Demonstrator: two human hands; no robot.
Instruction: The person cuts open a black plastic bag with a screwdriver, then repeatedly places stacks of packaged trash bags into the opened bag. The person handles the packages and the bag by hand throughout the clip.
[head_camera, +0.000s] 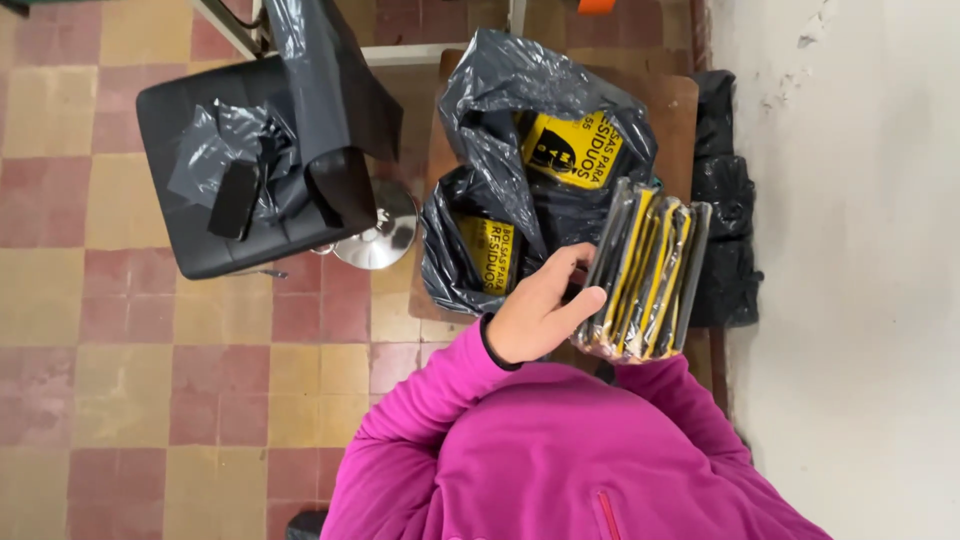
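One stack of packets (648, 270) gripped by left hand (535, 315); right hand hidden; wall (860, 250) close right.

The floor (150, 350) is laid with worn red and yellow tiles. A black padded chair (190, 170) on a chrome base is seen at the left. A white plastered wall (860, 300) is seen at the right.

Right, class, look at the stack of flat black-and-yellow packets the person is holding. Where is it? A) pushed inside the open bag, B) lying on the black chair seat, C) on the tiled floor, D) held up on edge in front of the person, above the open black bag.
D: the stack of packets stands on edge with the left hand pressed against its side, above the open black bag; the right hand is hidden behind it.
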